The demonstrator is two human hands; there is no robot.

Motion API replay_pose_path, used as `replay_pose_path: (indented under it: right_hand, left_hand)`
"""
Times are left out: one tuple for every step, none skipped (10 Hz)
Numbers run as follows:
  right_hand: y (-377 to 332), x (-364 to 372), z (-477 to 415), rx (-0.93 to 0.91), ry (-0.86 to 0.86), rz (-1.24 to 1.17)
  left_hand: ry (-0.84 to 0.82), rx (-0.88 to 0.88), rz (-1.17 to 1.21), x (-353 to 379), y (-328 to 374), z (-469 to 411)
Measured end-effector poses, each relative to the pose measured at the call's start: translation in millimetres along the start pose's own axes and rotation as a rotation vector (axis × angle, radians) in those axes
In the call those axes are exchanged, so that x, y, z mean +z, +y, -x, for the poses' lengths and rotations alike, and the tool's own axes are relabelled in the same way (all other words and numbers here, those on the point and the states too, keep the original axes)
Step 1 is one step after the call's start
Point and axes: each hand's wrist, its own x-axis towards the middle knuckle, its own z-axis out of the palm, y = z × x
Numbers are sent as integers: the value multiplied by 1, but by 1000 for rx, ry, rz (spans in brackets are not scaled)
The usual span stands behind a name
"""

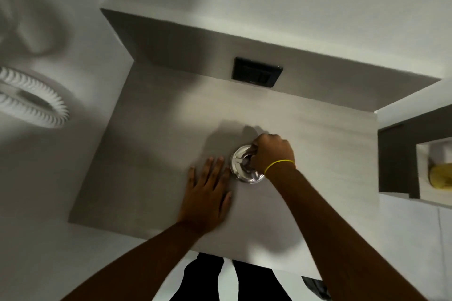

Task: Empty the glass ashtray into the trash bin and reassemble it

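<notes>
Right hand (272, 151) gripping ashtray (247, 166) centre; left hand (208, 190) flat beside.

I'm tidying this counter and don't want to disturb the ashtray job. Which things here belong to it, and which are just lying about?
Part of the job:
- ashtray, on the counter
- right hand, closed on the ashtray's middle
- left hand, flat on the counter beside it

Just there:
- black switch plate on the wall
- white ribbed ring at left
- yellow item in the niche at right
</notes>
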Motion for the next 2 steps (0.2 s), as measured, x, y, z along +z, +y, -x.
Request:
replay_pose_path:
  right_hand:
    - [-1, -11, 4, 31, 2, -46]
    - [6, -22, 5, 59, -75, -124]
  left_hand:
    - [-40, -10, -23, -19, 5, -1]
    - [-55, -41, -37, -42, 9, -6]
